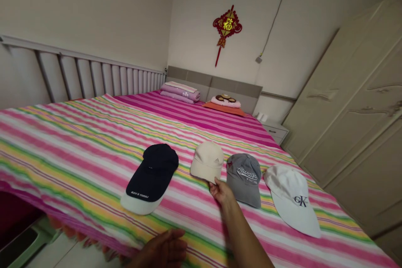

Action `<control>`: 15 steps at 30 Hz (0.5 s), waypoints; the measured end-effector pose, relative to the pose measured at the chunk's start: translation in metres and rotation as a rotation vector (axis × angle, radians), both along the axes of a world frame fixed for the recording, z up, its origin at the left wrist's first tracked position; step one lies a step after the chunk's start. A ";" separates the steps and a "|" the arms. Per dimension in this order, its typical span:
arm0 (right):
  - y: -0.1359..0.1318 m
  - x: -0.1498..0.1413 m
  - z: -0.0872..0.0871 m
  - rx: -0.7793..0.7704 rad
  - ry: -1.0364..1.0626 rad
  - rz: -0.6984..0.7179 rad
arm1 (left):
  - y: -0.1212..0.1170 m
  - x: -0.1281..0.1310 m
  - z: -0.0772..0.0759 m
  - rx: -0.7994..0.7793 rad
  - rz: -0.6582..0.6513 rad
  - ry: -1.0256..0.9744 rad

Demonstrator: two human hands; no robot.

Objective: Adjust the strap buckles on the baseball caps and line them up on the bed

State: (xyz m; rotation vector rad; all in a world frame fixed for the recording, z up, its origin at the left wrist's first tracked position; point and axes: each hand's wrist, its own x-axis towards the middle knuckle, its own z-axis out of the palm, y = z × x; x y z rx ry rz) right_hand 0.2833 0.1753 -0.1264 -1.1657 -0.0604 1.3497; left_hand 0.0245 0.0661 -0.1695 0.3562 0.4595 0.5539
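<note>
My right hand (221,191) pinches the brim of a beige baseball cap (207,160) with a small dark three-stripe logo; the cap rests on a striped bedspread. Low in the view, my left hand (166,248) is over the near part of the bed, thumb apart from loosely bent fingers, with nothing in it. A navy cap (157,167) with a white brim edge lies to the left. Close on the right of the beige cap is a grey cap (245,178) with white lettering, and beyond it a white cap (293,199) marked with dark letters.
The bed carries a striped bedspread (78,146). Folded purple bedding (180,91) and a pink folded item (226,101) lie by the headboard (235,88). A white railing (94,73) runs along the left; a wardrobe (354,121) stands right. A green stool (33,240) shows at lower left.
</note>
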 end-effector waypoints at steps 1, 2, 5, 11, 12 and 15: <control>-0.001 -0.001 -0.001 -0.008 -0.007 -0.002 | 0.000 0.000 0.001 0.003 0.001 0.005; -0.001 -0.001 -0.002 -0.014 -0.017 -0.006 | -0.001 0.000 0.001 0.006 0.002 0.011; -0.004 -0.004 -0.005 -0.019 -0.064 -0.039 | -0.002 0.000 0.004 0.020 0.003 0.024; -0.019 -0.023 -0.013 0.049 -0.242 -0.122 | -0.003 0.002 0.006 0.008 0.019 0.050; -0.024 -0.028 -0.015 0.073 -0.285 -0.122 | -0.003 0.002 0.007 0.007 0.018 0.055; -0.041 -0.042 -0.013 0.197 -0.444 -0.093 | -0.003 0.003 0.010 0.001 0.023 0.072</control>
